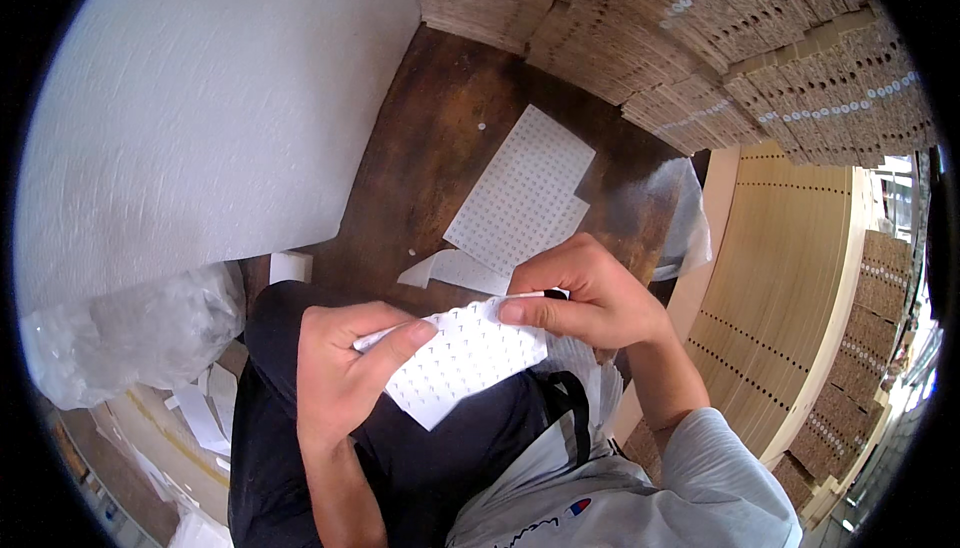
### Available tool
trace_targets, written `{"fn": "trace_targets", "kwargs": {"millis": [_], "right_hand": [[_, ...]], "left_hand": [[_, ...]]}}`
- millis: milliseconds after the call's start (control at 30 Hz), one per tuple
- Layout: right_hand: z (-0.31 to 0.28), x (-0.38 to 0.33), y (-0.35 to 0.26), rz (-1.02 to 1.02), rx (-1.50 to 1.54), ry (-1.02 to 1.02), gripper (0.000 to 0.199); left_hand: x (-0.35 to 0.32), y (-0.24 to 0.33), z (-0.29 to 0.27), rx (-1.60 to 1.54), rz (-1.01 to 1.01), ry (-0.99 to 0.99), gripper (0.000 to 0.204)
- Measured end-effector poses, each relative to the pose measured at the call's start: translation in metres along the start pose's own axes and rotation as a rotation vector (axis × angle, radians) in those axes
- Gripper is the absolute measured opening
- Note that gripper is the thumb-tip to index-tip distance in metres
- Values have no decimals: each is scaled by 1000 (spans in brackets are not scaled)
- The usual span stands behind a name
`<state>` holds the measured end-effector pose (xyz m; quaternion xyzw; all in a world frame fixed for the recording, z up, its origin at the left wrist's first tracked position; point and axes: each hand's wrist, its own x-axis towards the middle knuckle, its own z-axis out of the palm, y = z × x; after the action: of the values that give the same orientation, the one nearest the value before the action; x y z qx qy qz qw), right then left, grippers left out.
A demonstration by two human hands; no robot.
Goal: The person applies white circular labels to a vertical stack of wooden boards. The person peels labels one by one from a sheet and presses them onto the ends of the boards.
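Note:
Between my two hands, over my lap, is a small white sticker sheet (465, 353) covered with rows of printed marks. My left hand (345, 363) pinches its left end between thumb and fingers. At the upper right edge, my right hand (585, 298) grips the same sheet, its thumb lying on the printed face. The sheet's upper edge is uneven and slightly curled. Beyond my hands, a larger sticker sheet (525, 188) with similar marks and a notched corner lies flat on the dark brown wooden surface (425, 118). A torn white paper piece (455, 270) lies at its near end.
A big white foam-like panel (210, 98) stands at left, above crumpled clear plastic (140, 333). Stacked chipboard panels (650, 38) with drilled edges and white round dots rise at far right. Pale drilled boards (775, 288) stand at right, beside a translucent plastic sheet (685, 213).

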<state>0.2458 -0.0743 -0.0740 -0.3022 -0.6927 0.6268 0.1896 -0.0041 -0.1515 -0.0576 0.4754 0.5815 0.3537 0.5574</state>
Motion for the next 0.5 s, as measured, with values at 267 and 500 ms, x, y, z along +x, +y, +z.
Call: {"fn": "trace_targets", "kwargs": {"millis": [267, 500], "right_hand": [[15, 12, 6, -304, -775, 491, 19], [27, 19, 17, -501, -894, 355, 36]], "left_hand": [[7, -4, 23, 72, -39, 91, 15], [24, -7, 22, 237, 78, 105, 15]]}}
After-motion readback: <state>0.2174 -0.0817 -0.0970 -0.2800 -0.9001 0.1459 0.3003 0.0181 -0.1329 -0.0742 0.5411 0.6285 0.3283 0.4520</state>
